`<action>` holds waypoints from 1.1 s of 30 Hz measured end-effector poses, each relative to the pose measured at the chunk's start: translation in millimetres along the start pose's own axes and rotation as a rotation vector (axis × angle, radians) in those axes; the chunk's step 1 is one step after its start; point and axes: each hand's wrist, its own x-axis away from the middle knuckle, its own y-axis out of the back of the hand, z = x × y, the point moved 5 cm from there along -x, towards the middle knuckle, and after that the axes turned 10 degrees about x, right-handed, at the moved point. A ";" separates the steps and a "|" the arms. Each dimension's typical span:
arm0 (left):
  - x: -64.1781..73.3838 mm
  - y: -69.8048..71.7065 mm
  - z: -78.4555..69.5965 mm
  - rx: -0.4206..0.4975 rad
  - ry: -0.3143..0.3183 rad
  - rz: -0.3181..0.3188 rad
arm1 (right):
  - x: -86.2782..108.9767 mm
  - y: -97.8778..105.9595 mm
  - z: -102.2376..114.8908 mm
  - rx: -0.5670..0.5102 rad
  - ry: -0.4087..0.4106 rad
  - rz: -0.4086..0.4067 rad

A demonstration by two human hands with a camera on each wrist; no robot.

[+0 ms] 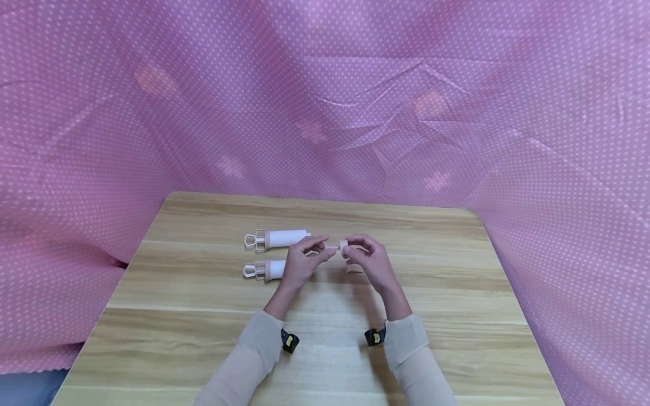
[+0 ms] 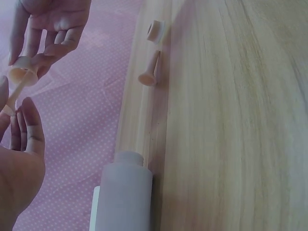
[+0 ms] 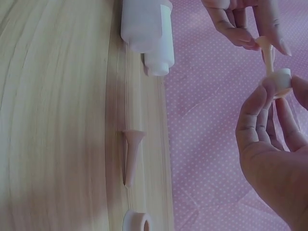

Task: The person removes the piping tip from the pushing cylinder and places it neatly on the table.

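My left hand [image 1: 301, 262] pinches the flared end of a cream nozzle [image 3: 268, 57] between thumb and fingers. Facing it, my right hand [image 1: 373, 262] holds a short ring-shaped cap [image 3: 280, 83] by its sides. The nozzle's narrow stem points into the cap's opening in the left wrist view, both raised above the table. A second, similar nozzle [image 2: 149, 76] lies on the wood below the hands, with another ring cap [image 2: 156, 32] close by.
Two white syringe-like tubes with looped plunger handles, a far one [image 1: 286, 238] and a near one [image 1: 276, 269], lie side by side left of the hands. The wooden table [image 1: 178, 316] ends at a pink dotted cloth [image 1: 325, 113] behind and at both sides.
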 end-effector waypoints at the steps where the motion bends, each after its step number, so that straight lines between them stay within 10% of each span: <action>1: 0.2 -0.4 0.3 -0.006 -0.011 -0.007 | -0.2 0.8 -0.2 -0.001 -0.002 -0.004; 9: -9.1 3.7 39.9 0.016 -0.031 -0.108 | -0.5 9.5 0.3 0.023 -0.003 -0.052; 33: -18.4 -9.9 52.1 -0.077 -0.031 -0.269 | -2.9 37.8 -8.5 0.146 0.000 -0.183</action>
